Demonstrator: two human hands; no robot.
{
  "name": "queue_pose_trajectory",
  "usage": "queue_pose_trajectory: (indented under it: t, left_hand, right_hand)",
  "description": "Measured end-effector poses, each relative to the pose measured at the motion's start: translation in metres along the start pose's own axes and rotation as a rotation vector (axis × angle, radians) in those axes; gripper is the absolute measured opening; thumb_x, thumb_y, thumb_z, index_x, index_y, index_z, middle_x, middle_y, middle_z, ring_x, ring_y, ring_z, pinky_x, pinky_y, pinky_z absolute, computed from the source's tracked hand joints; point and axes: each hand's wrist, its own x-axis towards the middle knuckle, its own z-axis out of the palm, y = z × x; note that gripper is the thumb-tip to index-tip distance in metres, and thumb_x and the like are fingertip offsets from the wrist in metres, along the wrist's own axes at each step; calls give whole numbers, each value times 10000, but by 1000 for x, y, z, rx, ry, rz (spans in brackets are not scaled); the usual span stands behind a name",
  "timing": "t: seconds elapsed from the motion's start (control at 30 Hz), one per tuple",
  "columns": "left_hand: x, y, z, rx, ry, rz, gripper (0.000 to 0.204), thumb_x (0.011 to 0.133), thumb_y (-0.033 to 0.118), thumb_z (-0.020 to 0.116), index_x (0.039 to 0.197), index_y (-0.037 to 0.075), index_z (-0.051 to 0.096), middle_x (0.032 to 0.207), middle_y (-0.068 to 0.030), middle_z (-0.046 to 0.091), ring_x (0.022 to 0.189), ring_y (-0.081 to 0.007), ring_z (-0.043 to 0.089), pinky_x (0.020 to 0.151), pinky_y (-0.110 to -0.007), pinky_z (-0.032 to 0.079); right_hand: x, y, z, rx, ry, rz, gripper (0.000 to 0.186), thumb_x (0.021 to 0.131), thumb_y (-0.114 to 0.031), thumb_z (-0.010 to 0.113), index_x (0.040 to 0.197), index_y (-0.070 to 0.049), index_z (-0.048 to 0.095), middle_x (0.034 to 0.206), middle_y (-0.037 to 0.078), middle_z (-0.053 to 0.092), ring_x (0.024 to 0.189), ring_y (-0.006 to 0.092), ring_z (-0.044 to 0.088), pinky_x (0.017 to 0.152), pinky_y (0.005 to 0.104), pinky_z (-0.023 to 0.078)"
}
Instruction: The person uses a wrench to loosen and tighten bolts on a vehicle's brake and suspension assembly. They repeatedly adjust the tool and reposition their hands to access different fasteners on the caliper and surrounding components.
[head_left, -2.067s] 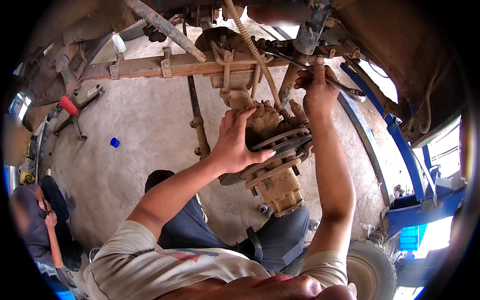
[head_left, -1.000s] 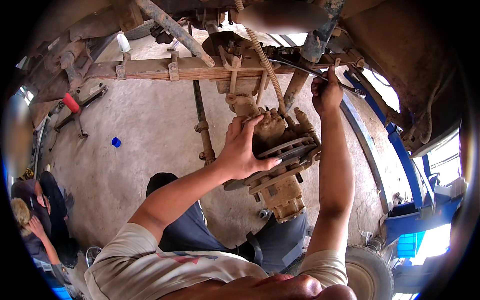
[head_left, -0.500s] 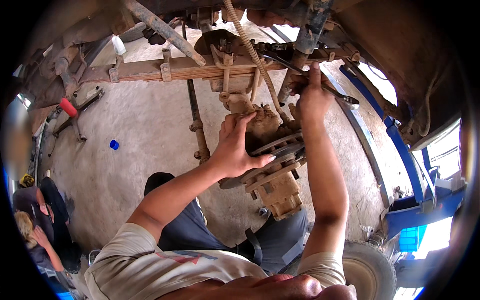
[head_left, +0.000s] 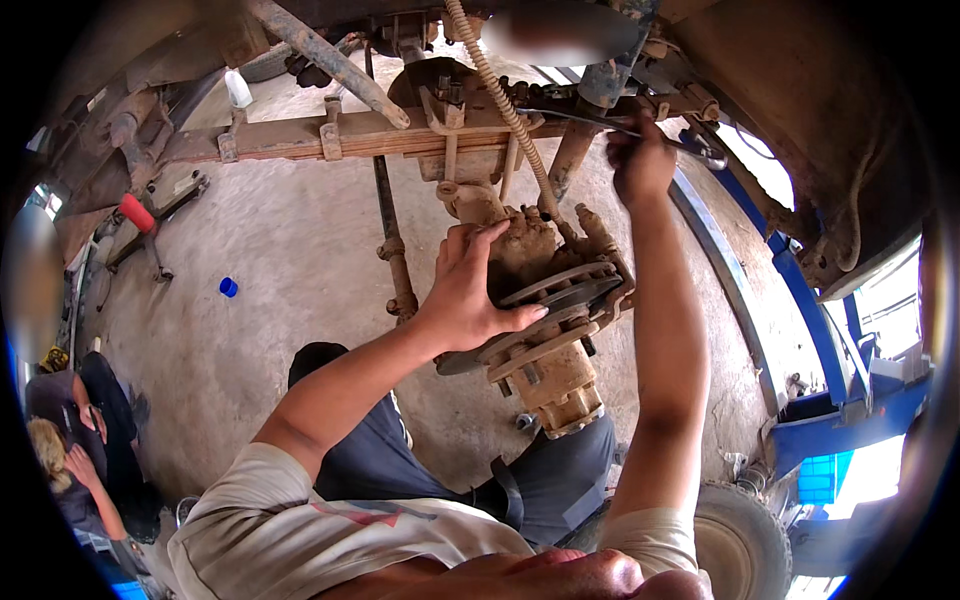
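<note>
One rusty brake assembly (head_left: 545,320) hanging under the leaf spring (head_left: 330,135), left hand (head_left: 470,290) spreading open on it, right hand (head_left: 640,165) closing around one wrench (head_left: 600,122) above, one blue cap (head_left: 229,287) lying on floor.

- You are working in daylight; the concrete floor (head_left: 290,250) at centre left of the frame is evenly lit and pale.
- Strong glare enters at the right edge and lower right, where openings burn out to white.
- The underbody (head_left: 800,90) across the top and upper right sits in deep shadow.
- Your forearms are well lit and sharp.
- Two smeared, blurred patches show: top centre and far left edge.
- Fisheye bending curves straight edges near the rim; a black surround fills the corners.
</note>
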Motion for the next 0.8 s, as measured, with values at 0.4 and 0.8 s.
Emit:
queue_pose_trajectory:
  t: [0.4, 0.8]
  left_hand:
    - [1, -3, 0, 9, -8, 40, 1012, 679, 477, 772, 1429, 46, 245, 1247, -217, 328, 1194, -369, 366, 1043, -453, 315]
    - [1, -1, -2, 8, 7, 46, 997, 675, 458, 783, 1406, 12, 271, 1247, -227, 338, 1192, -381, 374, 1045, -448, 313]
  right_hand:
    - [-32, -7, -7, 136, 197, -172, 323, 962, -312, 525, 766, -56, 514, 522, 112, 550, 385, 197, 496, 365, 292, 367]
    - [-101, -11, 63, -210, 67, -313, 357, 947, -316, 583, 835, 16, 516, 651, 139, 643, 483, 164, 594, 455, 276, 489]
